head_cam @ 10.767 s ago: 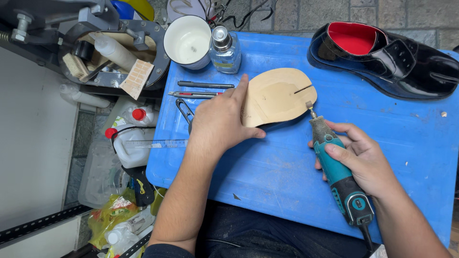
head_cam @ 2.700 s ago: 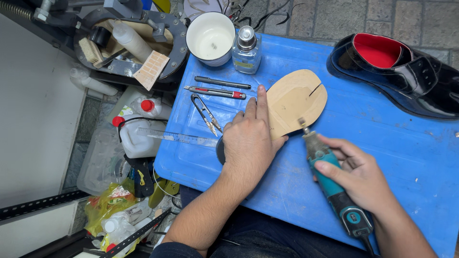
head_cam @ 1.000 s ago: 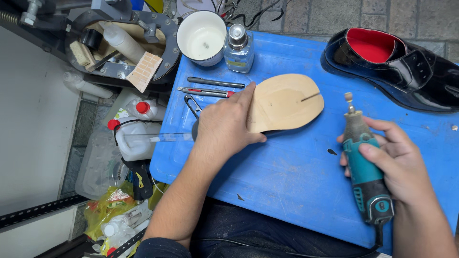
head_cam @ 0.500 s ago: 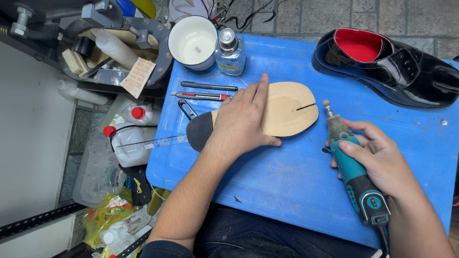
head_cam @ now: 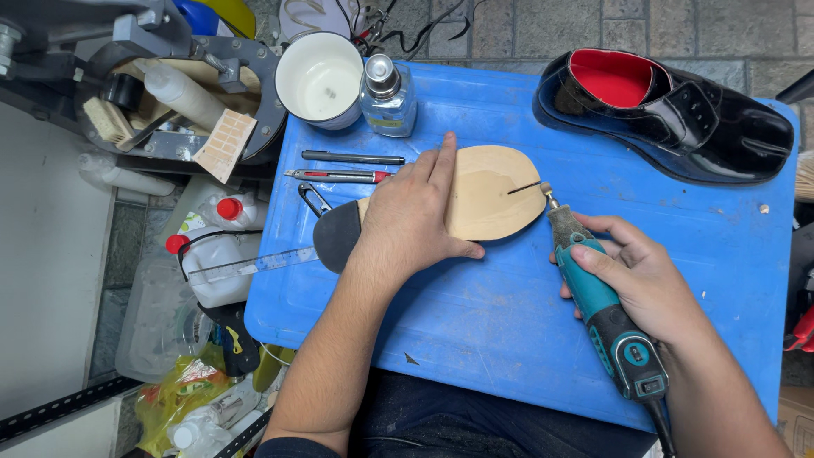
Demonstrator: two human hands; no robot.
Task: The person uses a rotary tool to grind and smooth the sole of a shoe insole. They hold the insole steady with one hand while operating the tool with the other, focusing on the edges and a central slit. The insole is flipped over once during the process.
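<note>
I see my left hand (head_cam: 415,212) lying flat, palm down, on the tan leather sole (head_cam: 492,199), fingers spread narrowly and pressing it to the blue worktop (head_cam: 475,322). The sole sits near the middle of the worktop, a little toward the far edge. Its long axis runs roughly left to right: the rounded toe end points toward the right edge, and the dark heel end (head_cam: 337,236) points toward the left edge, poking out from under my wrist. A short dark slit marks the toe end.

My right hand (head_cam: 644,284) is wrapped closed around a teal rotary tool (head_cam: 598,309). The tool lies on a diagonal, its cord end toward the near right corner and its small bit (head_cam: 546,192) aimed up and left, at or just beside the sole's toe edge; I cannot tell whether it touches.

Just beyond the sole lie a dark pen-like tool (head_cam: 352,158) and a red-handled knife (head_cam: 335,176), both parallel to the far edge. At the far left corner stand a white cup (head_cam: 320,80) and a small clear glass bottle (head_cam: 387,100). A glossy black shoe (head_cam: 670,119) with a red lining rests at the far right corner, toe toward the right edge.
</note>
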